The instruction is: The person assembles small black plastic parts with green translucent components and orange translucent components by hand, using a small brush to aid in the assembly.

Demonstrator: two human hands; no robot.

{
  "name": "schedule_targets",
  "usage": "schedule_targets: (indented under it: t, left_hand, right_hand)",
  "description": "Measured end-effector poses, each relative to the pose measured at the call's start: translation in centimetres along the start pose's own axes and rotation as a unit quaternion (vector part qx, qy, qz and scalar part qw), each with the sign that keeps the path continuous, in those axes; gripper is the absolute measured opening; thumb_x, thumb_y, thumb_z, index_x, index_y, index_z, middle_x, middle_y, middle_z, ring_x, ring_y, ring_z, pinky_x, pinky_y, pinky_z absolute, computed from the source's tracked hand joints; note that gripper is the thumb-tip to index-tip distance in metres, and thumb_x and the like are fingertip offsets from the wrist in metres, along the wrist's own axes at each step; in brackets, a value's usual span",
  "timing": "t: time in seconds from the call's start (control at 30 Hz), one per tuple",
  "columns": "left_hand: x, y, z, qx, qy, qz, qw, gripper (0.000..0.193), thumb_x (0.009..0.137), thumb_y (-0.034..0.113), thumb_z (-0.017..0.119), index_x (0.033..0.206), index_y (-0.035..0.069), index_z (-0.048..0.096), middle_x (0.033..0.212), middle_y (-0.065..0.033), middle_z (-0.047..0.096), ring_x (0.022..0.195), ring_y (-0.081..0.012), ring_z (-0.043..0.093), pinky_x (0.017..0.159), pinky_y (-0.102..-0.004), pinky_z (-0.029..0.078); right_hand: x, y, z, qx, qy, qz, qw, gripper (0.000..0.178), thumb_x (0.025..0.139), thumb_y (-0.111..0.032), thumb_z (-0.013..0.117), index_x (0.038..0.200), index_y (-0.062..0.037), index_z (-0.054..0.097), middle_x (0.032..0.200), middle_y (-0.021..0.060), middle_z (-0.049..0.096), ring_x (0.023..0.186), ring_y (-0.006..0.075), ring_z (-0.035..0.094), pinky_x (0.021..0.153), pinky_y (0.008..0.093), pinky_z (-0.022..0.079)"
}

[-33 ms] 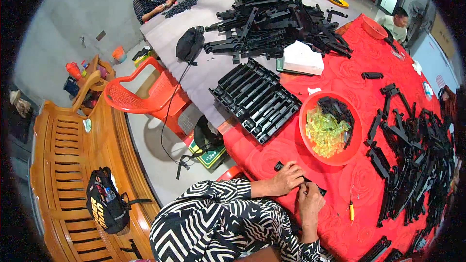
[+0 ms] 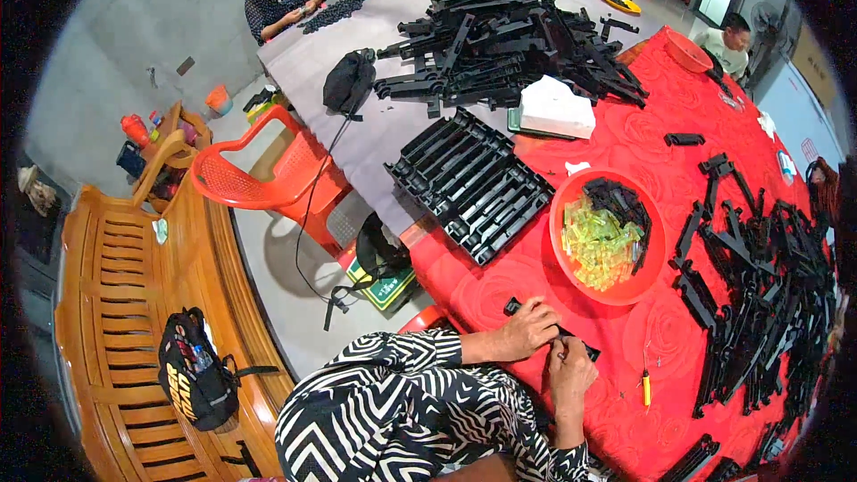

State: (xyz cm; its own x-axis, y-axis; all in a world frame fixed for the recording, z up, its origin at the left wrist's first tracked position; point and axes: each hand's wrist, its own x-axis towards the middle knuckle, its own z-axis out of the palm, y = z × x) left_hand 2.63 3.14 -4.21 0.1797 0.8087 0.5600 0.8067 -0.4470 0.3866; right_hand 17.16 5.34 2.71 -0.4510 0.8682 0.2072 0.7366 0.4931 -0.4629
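Found left hand [image 2: 531, 328] and right hand [image 2: 572, 370] in the same position as in the earlier frame. Noted both with fingers closed on one narrow black part [image 2: 590, 353], held at the red surface [image 2: 674, 245]; cannot tell if touching it. Recorded a yellow-handled tool [image 2: 646, 388] right of the right hand. Beyond, logged a red bowl [image 2: 658, 268] containing yellow-green pieces [image 2: 596, 245] and black pieces [image 2: 622, 205]. Farther out, observed a row of black parts [image 2: 469, 183] leftward, a heap of black parts [image 2: 759, 321] rightward.

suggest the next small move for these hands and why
Perhaps press the black part with the right hand while the left hand steadies it: both hands are on it, and the yellow tool lies apart on the red cloth.
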Motion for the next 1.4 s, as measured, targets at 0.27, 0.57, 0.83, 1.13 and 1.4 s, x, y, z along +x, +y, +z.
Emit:
schedule_targets:
  t: [0.27, 0.57, 0.83, 1.13, 1.4]
  left_hand:
    - [0.3, 0.3, -0.3, 0.015, -0.001, -0.003, 1.000, 0.017, 0.070, 0.011, 0.059, 0.084, 0.003, 0.056, 0.100, -0.0119, 0.054, 0.099, -0.0271, 0.052, 0.098, -0.0498, 0.032]
    - [0.4, 0.2, -0.2, 0.011, -0.005, -0.002, 1.000, 0.012, 0.069, 0.010, 0.057, 0.079, 0.003, 0.054, 0.097, -0.0112, 0.053, 0.098, -0.0267, 0.051, 0.100, -0.0508, 0.030]
    - [0.6, -0.2, -0.4, 0.022, 0.009, 0.017, 1.000, 0.013, 0.069, 0.010, 0.058, 0.079, 0.003, 0.055, 0.095, -0.0110, 0.053, 0.099, -0.0266, 0.050, 0.096, -0.0479, 0.033]
    - [0.6, 0.1, -0.5, -0.017, -0.033, 0.035, 0.999, 0.014, 0.068, 0.011, 0.057, 0.081, 0.005, 0.055, 0.091, -0.0095, 0.052, 0.093, -0.0264, 0.050, 0.084, -0.0422, 0.038]
    - [0.8, -0.5, -1.0, 0.022, -0.030, 0.017, 0.999, 0.012, 0.071, 0.013, 0.054, 0.080, 0.006, 0.053, 0.089, -0.0104, 0.056, 0.083, -0.0266, 0.052, 0.073, -0.0403, 0.039]
  right_hand:
    - [-0.1, 0.9, 0.5, -0.013, -0.031, -0.012, 0.999, 0.011, 0.081, -0.014, 0.062, 0.079, -0.0042, 0.057, 0.069, 0.0186, 0.060, 0.060, 0.0360, 0.059, 0.052, 0.0434, 0.045]
    - [0.2, 0.5, 0.9, 0.054, 0.015, -0.043, 0.997, 0.009, 0.081, -0.013, 0.060, 0.081, -0.0046, 0.058, 0.070, 0.0186, 0.060, 0.060, 0.0359, 0.059, 0.052, 0.0436, 0.044]
    - [0.4, 0.0, 0.8, -0.006, -0.035, -0.030, 0.999, 0.006, 0.082, -0.010, 0.058, 0.084, -0.0050, 0.056, 0.070, 0.0177, 0.061, 0.060, 0.0358, 0.059, 0.052, 0.0435, 0.044]
    - [-1.0, 0.7, 1.2, 0.039, 0.001, -0.009, 0.999, 0.010, 0.084, -0.011, 0.058, 0.092, -0.0045, 0.057, 0.075, 0.0186, 0.062, 0.065, 0.0366, 0.061, 0.054, 0.0448, 0.046]
    - [-0.8, 2.1, -2.9, 0.357, 0.099, 0.124, 0.920, 0.035, 0.095, -0.027, 0.040, 0.095, -0.0010, 0.064, 0.065, -0.0022, 0.048, 0.057, 0.0060, 0.042, 0.053, 0.0236, 0.033]
